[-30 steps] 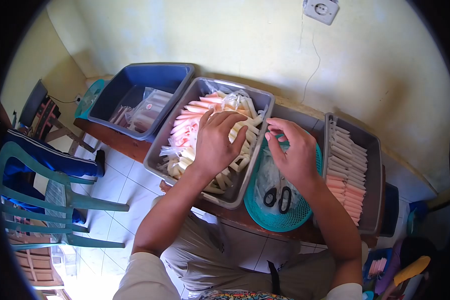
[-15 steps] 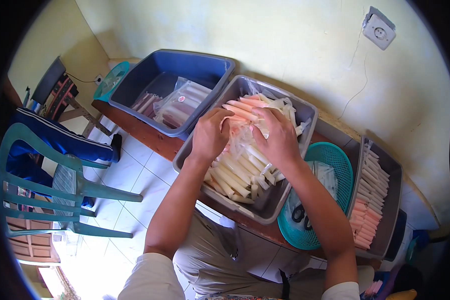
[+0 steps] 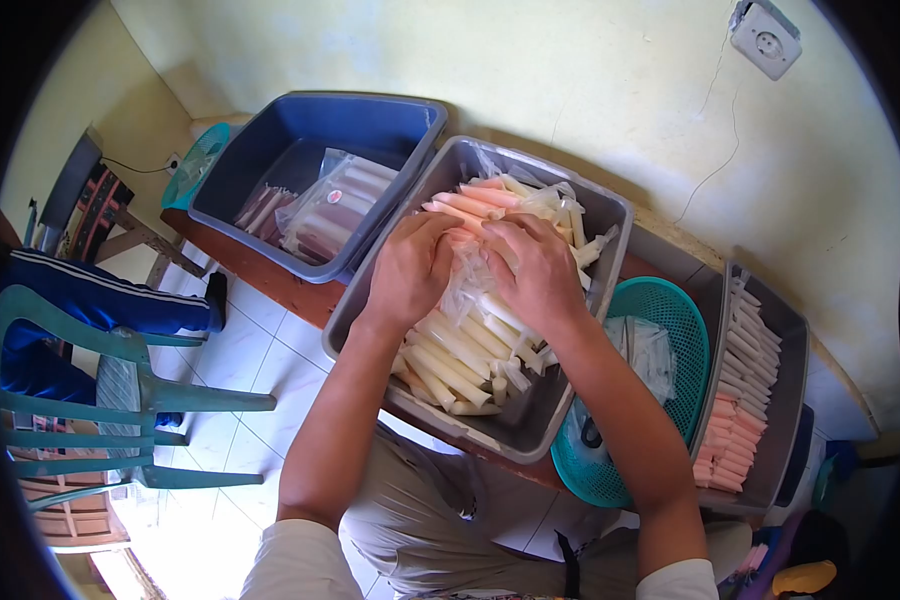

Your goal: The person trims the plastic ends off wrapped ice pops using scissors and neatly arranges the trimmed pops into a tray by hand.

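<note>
Over the wall-side half of the grey tub, midway along the worktop, I have both hands low among the tubes. From my feed, the left hand is bent inward beside the pink tubes, its fingertips partly hidden; I cannot tell whether it pinches anything. The right hand arches opposite, fingers curled and thumb pointing down at the clear plastic; I cannot tell whether it grips that either. The two hands nearly meet, the plastic between them.

I see pale tubes heaped in the tub toward the worktop's front edge, pink ones toward the wall. Near the worktop's left end sits the blue tub, with a bag of tubes inside. Right of the grey tub, I make out a green basket, partly behind the right forearm. At the worktop's right end, the second tub holds white tubes behind more pink ones.
</note>
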{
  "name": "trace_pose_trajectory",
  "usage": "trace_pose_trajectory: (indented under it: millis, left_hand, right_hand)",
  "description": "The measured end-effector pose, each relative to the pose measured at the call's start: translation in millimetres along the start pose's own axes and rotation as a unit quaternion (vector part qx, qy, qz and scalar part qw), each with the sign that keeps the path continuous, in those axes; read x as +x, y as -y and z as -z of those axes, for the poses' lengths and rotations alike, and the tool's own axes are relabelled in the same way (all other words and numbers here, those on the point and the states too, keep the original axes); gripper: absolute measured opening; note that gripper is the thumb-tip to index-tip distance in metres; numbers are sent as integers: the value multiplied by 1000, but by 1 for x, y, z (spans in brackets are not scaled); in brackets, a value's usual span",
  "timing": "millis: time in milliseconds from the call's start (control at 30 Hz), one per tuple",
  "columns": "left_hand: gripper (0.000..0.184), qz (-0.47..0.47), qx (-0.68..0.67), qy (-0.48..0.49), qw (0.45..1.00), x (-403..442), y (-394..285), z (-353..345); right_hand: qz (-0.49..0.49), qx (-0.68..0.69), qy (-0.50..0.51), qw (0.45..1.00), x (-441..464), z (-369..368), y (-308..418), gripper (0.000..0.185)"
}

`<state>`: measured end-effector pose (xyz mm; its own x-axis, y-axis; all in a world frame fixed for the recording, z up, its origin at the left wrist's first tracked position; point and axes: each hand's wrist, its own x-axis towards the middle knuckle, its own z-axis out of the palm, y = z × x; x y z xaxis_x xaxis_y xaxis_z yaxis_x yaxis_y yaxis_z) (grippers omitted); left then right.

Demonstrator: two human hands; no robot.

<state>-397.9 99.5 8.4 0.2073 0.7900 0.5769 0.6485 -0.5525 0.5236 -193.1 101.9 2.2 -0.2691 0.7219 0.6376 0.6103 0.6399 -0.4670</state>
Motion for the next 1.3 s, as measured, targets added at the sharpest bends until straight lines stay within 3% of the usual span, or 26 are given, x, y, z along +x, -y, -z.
trace_pose_trajectory:
  millis: [167, 300, 500, 667, 1000, 1200, 1300]
  left_hand:
    - [34, -16, -14, 7, 1000, 7, 4, -6]
    - [34, -59, 37, -8, 998, 7, 19, -18]
    - [34, -33, 45, 25, 998, 2, 21, -19]
    - [32, -28, 36, 18, 999, 4, 21, -20]
    - [30, -12, 7, 8, 1000, 4, 13, -13]
    - [27, -25, -25, 8, 999, 7, 5, -13]
    - [26, -34, -39, 9, 999, 8, 3, -12]
  right_hand:
    - [-23, -77, -64, 995, 5, 0, -8, 35]
    - [-22, -104, -52, 993, 5, -7, -13, 35]
    - [-72, -24, 28, 997, 6, -6, -13, 32]
    - [-60, 20, -5, 998, 4, -9, -17, 21]
    - [-32, 66, -47, 996, 5, -1, -17, 17]
    - [-50, 104, -111, 987, 5, 6, -10, 20]
    - [-113, 131, -125, 977, 3, 5, -12, 21]
